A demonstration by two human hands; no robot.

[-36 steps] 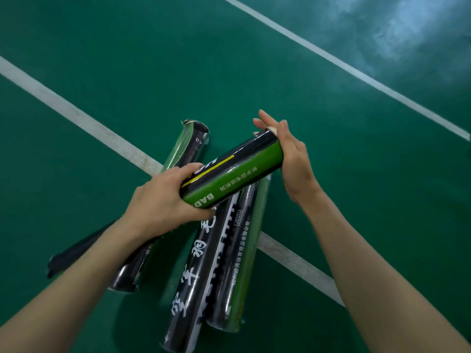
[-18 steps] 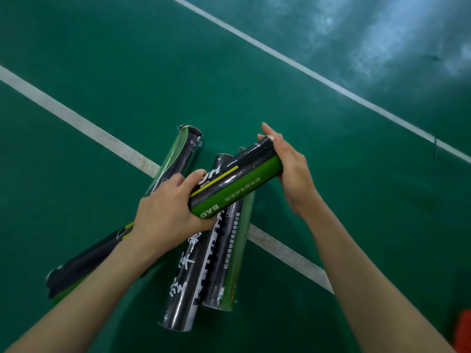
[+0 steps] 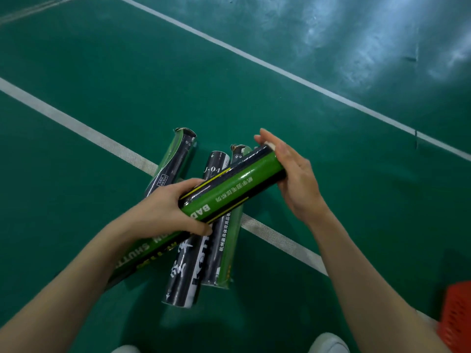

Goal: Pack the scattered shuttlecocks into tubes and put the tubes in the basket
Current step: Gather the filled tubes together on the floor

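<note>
**Green-and-black tube held over the pile**

Green-and-black cardboard shuttlecock tube (image 3: pixel 230 186) sits slanted above the floor. I see my left hand (image 3: pixel 165 210) clamped round its middle and my right hand (image 3: pixel 293 179) with fingers spread, palm against its far end. Three more tubes (image 3: pixel 211 240) lie beneath on the green court floor (image 3: pixel 102 72). An orange mesh basket (image 3: pixel 456 314) stands near right.

Green-black tube (image 3: pixel 229 187), green floor (image 3: pixel 127 59) — possibly orange basket (image 3: pixel 456 317)
</note>
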